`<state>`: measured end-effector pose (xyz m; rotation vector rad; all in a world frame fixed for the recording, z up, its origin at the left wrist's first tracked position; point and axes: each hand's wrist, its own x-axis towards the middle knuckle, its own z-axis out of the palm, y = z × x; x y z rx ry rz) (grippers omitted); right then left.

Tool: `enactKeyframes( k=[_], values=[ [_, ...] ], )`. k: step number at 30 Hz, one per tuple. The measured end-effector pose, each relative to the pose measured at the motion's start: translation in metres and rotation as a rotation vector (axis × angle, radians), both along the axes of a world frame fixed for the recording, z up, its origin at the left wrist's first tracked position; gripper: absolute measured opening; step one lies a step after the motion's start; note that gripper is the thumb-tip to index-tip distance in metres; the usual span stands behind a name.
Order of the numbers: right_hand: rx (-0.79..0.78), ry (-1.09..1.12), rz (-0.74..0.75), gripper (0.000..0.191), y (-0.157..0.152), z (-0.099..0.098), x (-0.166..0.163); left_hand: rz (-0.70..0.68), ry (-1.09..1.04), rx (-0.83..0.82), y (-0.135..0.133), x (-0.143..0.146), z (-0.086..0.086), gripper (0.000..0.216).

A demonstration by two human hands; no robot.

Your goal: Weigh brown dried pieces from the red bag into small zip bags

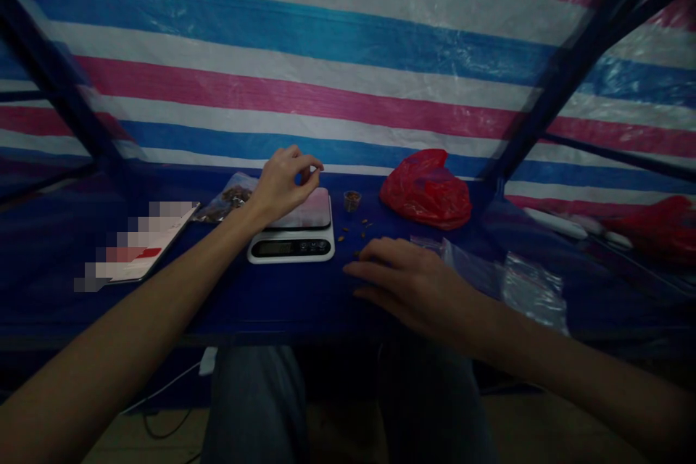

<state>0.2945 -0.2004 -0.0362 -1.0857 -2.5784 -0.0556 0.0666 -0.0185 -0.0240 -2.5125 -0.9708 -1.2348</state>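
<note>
My left hand (pixel 288 181) is raised over a white digital kitchen scale (pixel 291 248), thumb and index fingertips pinched together; whatever they hold, if anything, is too small to make out. Low over the blue table, my right hand (pixel 407 275) has its fingers stretched and apart. Just beyond its fingertips lie several small brown pieces (pixel 363 235), of a kind I cannot tell. A small clear cup (pixel 351 201) with brown bits in it stands right of the scale. Behind my left wrist is a clear plastic bag (pixel 233 197) of dark brown pieces.
A crumpled red plastic bag (pixel 427 192) sits at the back right. Clear zip bags (pixel 533 290) lie beside my right forearm. At the left is a partly blurred-out flat device (pixel 157 246). Dark blue frame poles (pixel 549 101) and striped sheeting (pixel 326 87) enclose the table.
</note>
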Motion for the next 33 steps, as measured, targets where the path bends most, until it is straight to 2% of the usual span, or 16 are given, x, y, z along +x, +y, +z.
enactKeyframes(
  k=[4,7,9,15,20,22,25,27,30,33],
  values=[
    [-0.011,-0.016,-0.129,0.031,0.056,0.007,0.027,-0.011,-0.006,0.018,0.003,-0.001,-0.002,0.014],
    [-0.119,-0.007,-0.145,0.044,0.091,0.004,0.043,-0.008,-0.010,0.025,0.005,-0.002,-0.004,0.014],
    [-0.169,-0.004,-0.147,0.044,0.103,-0.003,0.047,-0.006,-0.017,0.018,0.006,-0.002,-0.004,0.015],
    [-0.184,0.069,-0.136,0.011,0.113,-0.012,0.023,-0.018,-0.032,0.011,0.009,-0.003,-0.004,0.014],
    [-0.152,0.076,-0.156,0.021,0.111,-0.001,0.007,-0.003,-0.039,0.003,0.008,-0.004,-0.004,0.014],
    [-0.139,0.104,-0.140,0.017,0.107,0.002,0.006,-0.001,-0.041,0.002,0.007,-0.004,-0.004,0.015],
    [-0.219,0.096,-0.130,0.006,0.102,0.001,0.010,-0.010,-0.037,0.007,0.007,-0.004,-0.004,0.014],
    [-0.249,0.068,-0.142,0.006,0.103,-0.001,0.013,-0.016,-0.034,0.007,0.007,-0.003,-0.004,0.013],
    [-0.226,0.083,-0.173,0.012,0.112,-0.001,0.018,-0.010,-0.030,0.004,0.008,-0.002,-0.005,0.014],
    [-0.221,0.102,-0.198,0.006,0.125,0.001,0.027,-0.001,-0.027,0.006,0.008,-0.003,-0.004,0.014]
  ],
)
